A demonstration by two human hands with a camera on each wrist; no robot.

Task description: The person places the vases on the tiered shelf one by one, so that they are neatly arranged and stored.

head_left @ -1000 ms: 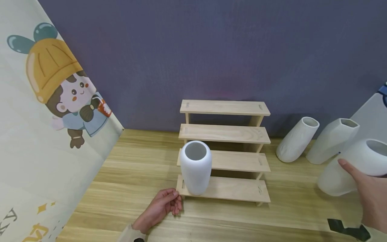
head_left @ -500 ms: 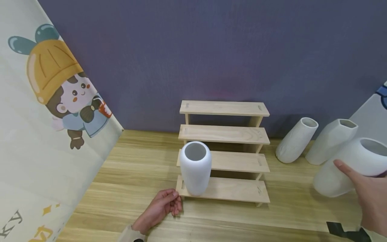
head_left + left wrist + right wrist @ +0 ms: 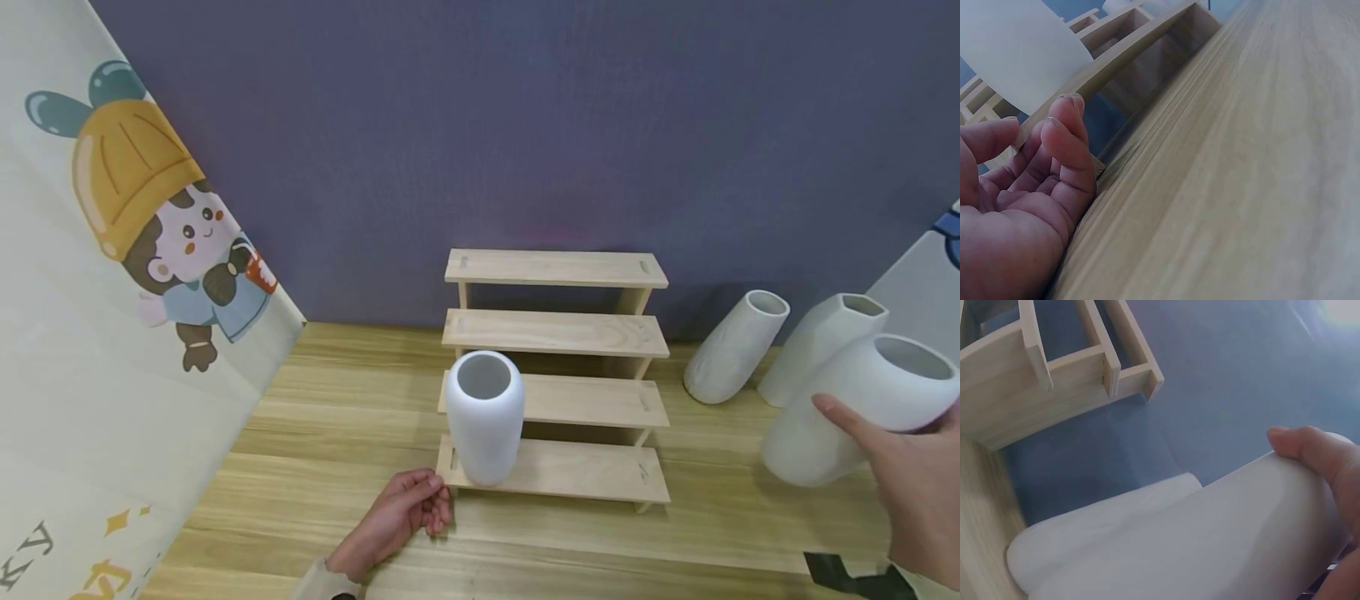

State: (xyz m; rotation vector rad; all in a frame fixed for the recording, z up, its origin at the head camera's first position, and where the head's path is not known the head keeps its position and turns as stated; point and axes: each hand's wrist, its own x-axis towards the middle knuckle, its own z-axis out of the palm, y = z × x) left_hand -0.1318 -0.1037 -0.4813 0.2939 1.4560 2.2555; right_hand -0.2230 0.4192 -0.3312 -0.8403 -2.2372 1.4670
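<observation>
My right hand (image 3: 911, 475) holds a wide white vase (image 3: 847, 421) near its upper part, thumb along the near side; the fingers behind it are mostly hidden. In the right wrist view this vase (image 3: 1210, 544) appears slanted, with the thumb over it. My left hand (image 3: 408, 504) is at the front left corner of a wooden stepped shelf (image 3: 585, 468), its thumb and curled fingers pinching the end of the lowest board. On that board, at the left, a smooth white vase (image 3: 486, 429) stands upright, close to the left hand (image 3: 1029, 181) in the left wrist view.
A slim textured white vase (image 3: 735, 350) and a faceted white vase (image 3: 817, 354) stand at the right by the dark blue back wall (image 3: 562, 125). The held vase partly covers the faceted one. A cartoon-printed white wall (image 3: 90, 400) bounds the wood-grain tabletop (image 3: 315, 417) on the left.
My right hand has carried the wide vase a little to the left and slightly upward in the head view. The left hand, the shelf and the vase on it stay where they were.
</observation>
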